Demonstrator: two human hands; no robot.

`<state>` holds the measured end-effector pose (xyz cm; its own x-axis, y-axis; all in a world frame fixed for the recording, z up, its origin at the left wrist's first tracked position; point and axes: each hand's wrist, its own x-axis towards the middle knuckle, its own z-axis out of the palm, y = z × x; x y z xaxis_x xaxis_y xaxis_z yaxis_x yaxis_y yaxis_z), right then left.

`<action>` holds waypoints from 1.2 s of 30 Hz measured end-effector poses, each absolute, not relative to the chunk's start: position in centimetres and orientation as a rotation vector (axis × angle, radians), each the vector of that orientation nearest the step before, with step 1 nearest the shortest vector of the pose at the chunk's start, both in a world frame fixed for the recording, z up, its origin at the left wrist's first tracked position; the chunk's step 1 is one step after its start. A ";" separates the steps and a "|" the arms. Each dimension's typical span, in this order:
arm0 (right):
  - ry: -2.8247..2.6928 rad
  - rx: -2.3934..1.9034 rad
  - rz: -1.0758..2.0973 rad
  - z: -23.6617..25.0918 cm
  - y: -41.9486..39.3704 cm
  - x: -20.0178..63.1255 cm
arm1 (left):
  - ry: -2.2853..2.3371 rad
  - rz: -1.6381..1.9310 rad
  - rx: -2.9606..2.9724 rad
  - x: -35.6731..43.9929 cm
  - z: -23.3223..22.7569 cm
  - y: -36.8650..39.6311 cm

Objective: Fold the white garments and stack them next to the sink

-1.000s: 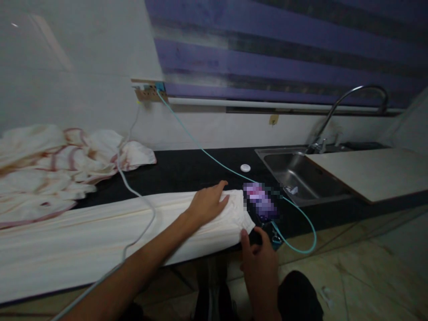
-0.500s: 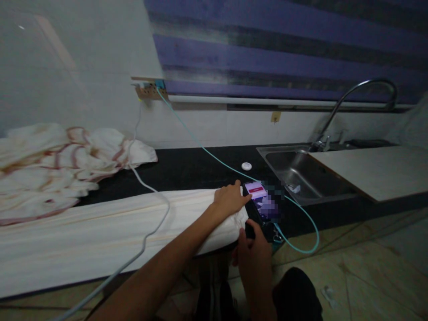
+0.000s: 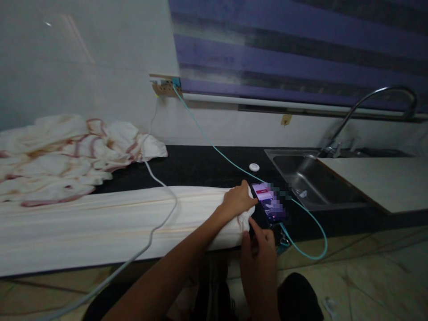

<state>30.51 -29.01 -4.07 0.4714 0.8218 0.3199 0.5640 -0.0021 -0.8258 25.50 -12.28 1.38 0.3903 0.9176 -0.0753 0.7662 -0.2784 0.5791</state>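
The left hand [image 3: 239, 198] lies over the gathered right end of the long white cloth [image 3: 117, 218], fingers bent down; whether they grip or only press, I can't tell. Below it, the right hand [image 3: 259, 249] has thumb and forefinger narrowed at the cloth's near corner, though a firm pinch can't be made out.

And here's the danger: the phone [image 3: 267, 203] sits just beside that end, so a push rightward could shove it along. A white cord [image 3: 175, 203] runs across the cloth; lift or drag the fabric and it could snag. The cloth also lies close to the tabletop's [image 3: 194, 165] front edge, so a careless pull towards the body could slide it off.

Now the lie of it: the long axis runs left to right along the tabletop, the bunched end pointing towards the phone and the sink [image 3: 304, 178], the other end leaving view at left.
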 end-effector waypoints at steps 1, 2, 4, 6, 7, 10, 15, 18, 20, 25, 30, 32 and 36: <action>-1.209 -1.671 0.271 -4.0 -29.0 30.4 | 1.411 0.407 2.073 25.5 1.3 -12.2; -1.219 -1.654 0.243 -3.9 -29.0 30.3 | 1.382 0.449 2.022 25.6 1.2 -12.2; -1.248 -1.616 0.200 -3.6 -29.0 30.2 | 1.309 0.553 1.907 25.8 0.9 -12.0; -1.276 -1.585 0.166 -3.3 -29.0 30.2 | 1.204 0.687 1.777 26.3 0.7 -11.8; -1.280 -1.570 0.153 -3.2 -29.1 30.2 | 1.142 0.755 1.706 26.6 0.6 -11.7; -1.256 -1.543 0.109 -2.9 -29.4 30.5 | 0.973 0.902 1.460 27.7 0.6 -11.6; -1.210 -1.508 -0.010 -2.6 -29.8 31.0 | 0.721 0.959 1.083 27.5 2.5 -12.4; -1.247 -1.476 -0.062 -2.7 -29.7 31.6 | 0.627 0.960 0.942 25.5 4.0 -13.2; -1.287 -1.473 -0.060 -2.7 -29.4 32.3 | 0.604 0.977 0.881 23.7 4.8 -13.6; -1.512 -1.492 -0.081 -1.5 -27.3 34.2 | 0.613 1.003 0.802 19.2 5.4 -14.5; -1.717 -1.515 -0.092 -0.6 -23.8 35.3 | 0.750 1.114 0.725 15.4 4.5 -15.8; -1.753 -1.520 -0.062 -0.8 -22.6 35.5 | 0.800 1.137 0.721 13.9 3.7 -16.3; -1.777 -1.511 -0.011 -1.0 -20.6 35.4 | 0.874 1.194 0.825 11.3 2.3 -17.1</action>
